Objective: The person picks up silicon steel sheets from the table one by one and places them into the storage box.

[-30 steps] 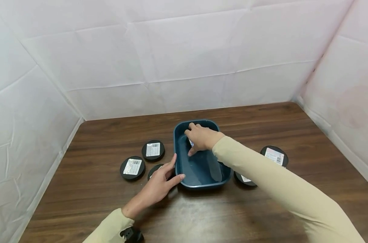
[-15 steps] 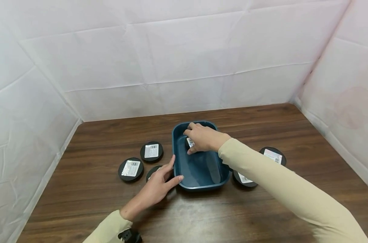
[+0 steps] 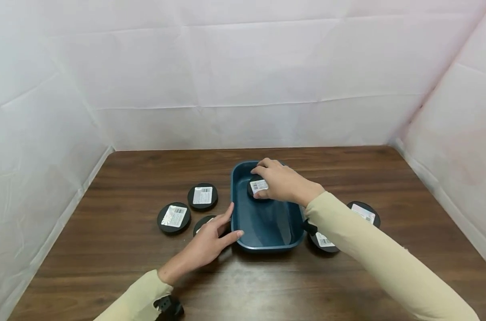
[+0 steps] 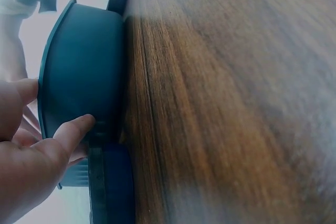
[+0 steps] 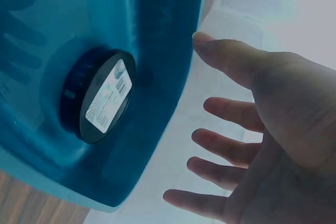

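My right hand (image 3: 285,183) hangs over the far end of a dark blue tray (image 3: 265,225), above a black round tub (image 3: 258,186) with a white barcode label. In the right wrist view the tub (image 5: 107,98) lies on the tray's floor against its wall, label up. There my right hand (image 5: 294,129) has its fingers spread, apart from the tub. My left hand (image 3: 208,243) touches the tray's near left side with extended fingers. A fingertip rests on the outer wall in the left wrist view. Beneath this hand, another tub (image 3: 200,223) is partly hidden.
Two similar tubs, a nearer one (image 3: 174,218) and a farther one (image 3: 203,196), lie left of the tray. To its right are two more, one (image 3: 324,241) beside the tray and one (image 3: 365,212) partly behind the right sleeve. White sheeting (image 3: 243,80) surrounds the wooden table.
My right hand has shifted slightly right and lifted off, so more of the tub in the tray shows. The left hand stays at the tray's side. The head view has tilted a little.
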